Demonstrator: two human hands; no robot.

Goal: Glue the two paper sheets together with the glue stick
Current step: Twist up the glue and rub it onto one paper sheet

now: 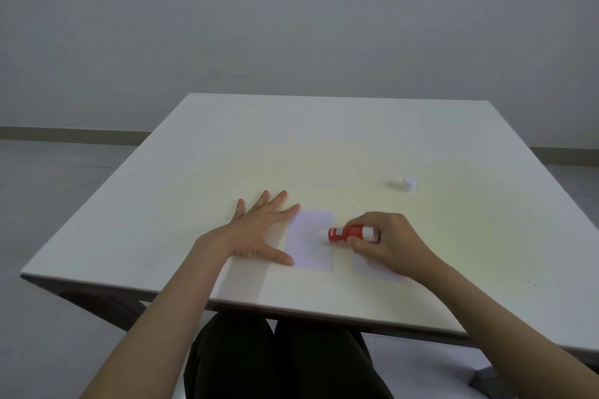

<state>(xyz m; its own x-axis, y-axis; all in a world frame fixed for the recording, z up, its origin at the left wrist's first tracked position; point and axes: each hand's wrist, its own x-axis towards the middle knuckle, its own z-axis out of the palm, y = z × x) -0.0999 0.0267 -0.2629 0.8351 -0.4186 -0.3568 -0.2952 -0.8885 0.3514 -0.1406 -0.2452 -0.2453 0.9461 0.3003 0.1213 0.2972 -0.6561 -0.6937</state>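
Note:
A pale sheet of paper point(311, 240) lies flat on the white table point(291, 146) near its front edge. My left hand point(259, 230) rests flat with fingers spread, its thumb and forefinger touching the sheet's left edge. My right hand point(389, 243) grips a red and white glue stick point(348, 233), held almost level, with its white tip touching the right part of that sheet. A second pale sheet point(366, 267) lies just to the right, mostly hidden under my right hand.
The glue stick's white cap point(409, 184) stands alone on the table, farther back on the right. The table's front edge point(291, 308) runs just above my dark-trousered legs. A grey wall and floor lie beyond.

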